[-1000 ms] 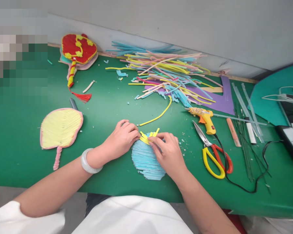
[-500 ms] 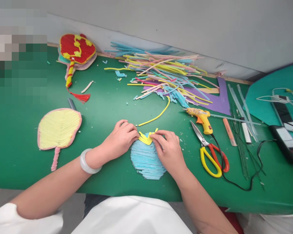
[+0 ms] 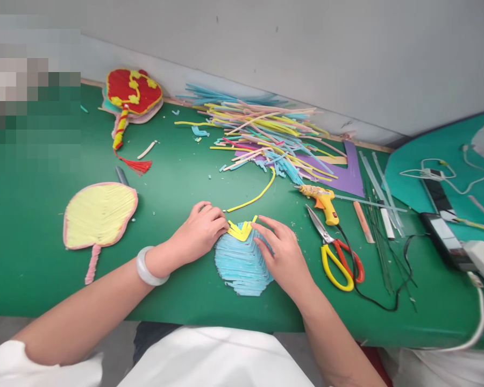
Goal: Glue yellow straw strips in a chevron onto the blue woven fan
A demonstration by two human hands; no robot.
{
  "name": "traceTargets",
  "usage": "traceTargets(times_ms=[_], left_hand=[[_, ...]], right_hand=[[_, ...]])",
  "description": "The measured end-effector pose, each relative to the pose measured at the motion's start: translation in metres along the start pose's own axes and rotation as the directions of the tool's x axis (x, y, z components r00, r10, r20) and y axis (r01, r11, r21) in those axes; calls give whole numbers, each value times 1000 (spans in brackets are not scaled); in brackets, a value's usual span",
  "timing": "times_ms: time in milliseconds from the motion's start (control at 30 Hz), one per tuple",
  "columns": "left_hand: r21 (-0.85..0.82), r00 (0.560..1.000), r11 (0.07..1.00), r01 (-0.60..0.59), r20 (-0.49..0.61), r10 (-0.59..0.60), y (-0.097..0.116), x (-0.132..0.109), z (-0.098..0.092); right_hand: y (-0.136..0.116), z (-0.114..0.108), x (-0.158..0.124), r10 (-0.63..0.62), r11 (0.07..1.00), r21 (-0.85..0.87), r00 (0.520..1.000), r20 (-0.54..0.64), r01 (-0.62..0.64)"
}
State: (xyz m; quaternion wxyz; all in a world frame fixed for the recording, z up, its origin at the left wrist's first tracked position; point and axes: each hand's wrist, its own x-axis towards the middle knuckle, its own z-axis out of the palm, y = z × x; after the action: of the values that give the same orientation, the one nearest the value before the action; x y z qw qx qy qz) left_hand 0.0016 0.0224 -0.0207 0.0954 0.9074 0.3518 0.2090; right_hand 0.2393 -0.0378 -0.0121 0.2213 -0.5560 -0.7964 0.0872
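Observation:
A round, fan-shaped piece covered in light-blue pipe cleaner strips [image 3: 242, 266] lies flat on the table close to my body. Across its top, short yellow pipe cleaner strips [image 3: 240, 233] form a V. My left hand [image 3: 204, 231] has its fingertips closed at the left end of the yellow V, at the piece's upper edge. At the upper right, my right hand [image 3: 282, 252] has thumb and fingers apart beside the V's right end, with nothing seen between them. One long curved yellow pipe cleaner [image 3: 255, 199] lies just beyond the piece.
A yellow glue gun [image 3: 325, 203] and scissors [image 3: 333, 252] lie to the right, with a black cord [image 3: 373, 301] trailing. Many coloured pipe cleaners [image 3: 258, 118] are heaped at the back. At left are a yellow fan [image 3: 99, 215] and a red fan [image 3: 133, 91] with a tassel.
My right hand's fingers have parted and come off the right end of the yellow strips. My left hand stays at the left end. The view has shifted a little to the right.

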Motion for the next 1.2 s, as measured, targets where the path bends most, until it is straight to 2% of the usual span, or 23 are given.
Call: traceTargets(times_ms=[100, 200, 300, 467, 633, 767, 867, 933, 1100, 1200], left_hand=[[-2, 1000, 1000, -2, 3, 2, -1, 0, 0], [-9, 1000, 1000, -6, 5, 6, -2, 0, 0], [-24, 1000, 1000, -11, 6, 11, -3, 1, -1], [-37, 1000, 999, -19, 13, 19, -5, 2, -2], [-47, 999, 999, -27, 34, 29, -7, 2, -3], [-46, 999, 999, -24, 44, 26, -7, 2, -3], [-37, 999, 999, -28, 46, 29, -7, 2, -4], [-40, 999, 999, -28, 42, 30, -6, 2, -4], [-36, 999, 999, -26, 40, 27, -6, 2, -3], [-11, 998, 999, -32, 46, 33, -6, 2, -3]], right_hand=[[3, -6, -10, 157, 987, 44, 987, -13, -157], [3, -7, -21, 276, 950, 133, 960, 56, -281], [0, -5, -28, 321, 926, 178, 942, 100, -334], [-8, -1, -33, 336, 918, 185, 935, 114, -352], [-14, -3, -36, 280, 956, 67, 957, 72, -285], [-22, -8, -27, 104, 978, -174, 992, -66, -114], [-29, -9, -20, -60, 977, -203, 998, -15, 56], [-32, -6, -18, -110, 980, -167, 994, 18, 111], [-32, 2, -13, -30, 994, -103, 996, -78, 22], [-34, 6, -8, -14, 995, -99, 995, -95, 4]])
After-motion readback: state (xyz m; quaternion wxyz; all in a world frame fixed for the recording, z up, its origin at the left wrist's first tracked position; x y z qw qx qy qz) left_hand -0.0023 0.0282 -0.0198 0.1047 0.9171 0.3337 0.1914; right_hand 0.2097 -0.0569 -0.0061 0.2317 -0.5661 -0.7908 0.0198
